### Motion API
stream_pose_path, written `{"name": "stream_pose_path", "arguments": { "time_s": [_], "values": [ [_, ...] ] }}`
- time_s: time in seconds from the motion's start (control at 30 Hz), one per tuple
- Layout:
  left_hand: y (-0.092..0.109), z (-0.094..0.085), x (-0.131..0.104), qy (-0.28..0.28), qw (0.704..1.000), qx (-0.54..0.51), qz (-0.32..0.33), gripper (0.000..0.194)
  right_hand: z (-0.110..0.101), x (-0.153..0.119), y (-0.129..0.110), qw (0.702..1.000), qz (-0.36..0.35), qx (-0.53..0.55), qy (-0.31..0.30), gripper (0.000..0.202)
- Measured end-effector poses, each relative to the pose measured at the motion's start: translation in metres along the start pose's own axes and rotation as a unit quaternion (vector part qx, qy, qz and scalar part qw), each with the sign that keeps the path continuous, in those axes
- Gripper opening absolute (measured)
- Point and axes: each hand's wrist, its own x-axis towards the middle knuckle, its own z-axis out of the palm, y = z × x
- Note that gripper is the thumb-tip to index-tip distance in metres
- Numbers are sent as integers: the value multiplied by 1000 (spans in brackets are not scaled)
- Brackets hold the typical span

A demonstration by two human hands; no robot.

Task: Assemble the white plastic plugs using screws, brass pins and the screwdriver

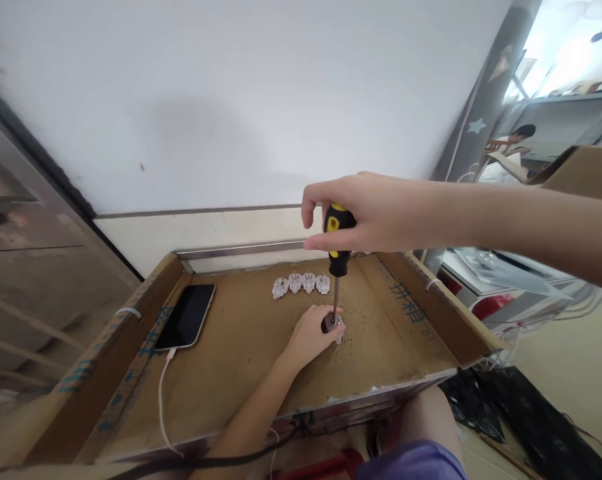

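My right hand [353, 212] comes in from the right and grips the black and yellow handle of an upright screwdriver [337, 263], with its forefinger and thumb reaching past the handle. The screwdriver's shaft points straight down, its tip at a small plug part [327, 325] with a dark face and a clear or white body. My left hand [308, 335] is closed around that part and holds it on the cardboard. Fingers partly hide the part. Behind it, several white plug parts [309, 283] stand in a row with metal pins showing.
The cardboard-lined tray [231, 347] has raised side walls. A phone [187, 316] lies at its left, with a white cable [161, 400] running over the front edge. A white wall [241, 100] rises behind. Black bags [541, 413] lie at right; a person [518, 137] sits farther back.
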Motion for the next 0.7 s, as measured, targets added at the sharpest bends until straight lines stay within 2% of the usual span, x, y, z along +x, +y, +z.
{"name": "stream_pose_path", "arguments": {
  "time_s": [0.07, 0.1, 0.2, 0.27, 0.33, 0.4, 0.47, 0.53, 0.67, 0.7],
  "values": [
    [0, 0, 0, 4, 1000, -1, 0, 29, 1, 0, -1, 999, 19, -24, 41, 45],
    [1, 0, 0, 6, 1000, -2, 0, 28, 0, -1, -1, 998, 28, -34, 33, 49],
    [3, -1, 0, 2, 1000, 2, 0, 28, -7, -6, 0, 996, 50, -33, -71, 57],
    [4, -2, 0, -3, 1000, 7, -1, 28, -9, -10, 1, 991, 68, -31, -114, 58],
    [4, -2, 0, -5, 1000, 13, -2, 29, -8, -10, 1, 992, 66, -39, -99, 50],
    [4, -2, 0, -2, 1000, 15, -2, 29, -5, -8, 1, 995, 51, -68, -48, 42],
    [3, -1, 0, 2, 1000, 13, 1, 29, -4, -6, 2, 992, 53, -117, 0, 44],
    [2, -1, 0, 4, 1000, 9, 5, 29, -5, -6, 1, 989, 62, -136, 9, 47],
    [3, -2, 0, 0, 1000, 13, 4, 28, -12, -12, -1, 991, 73, -45, -103, 49],
    [3, -2, 0, 0, 1000, 14, 3, 28, -12, -13, -1, 990, 73, -34, -113, 48]
  ]
}}
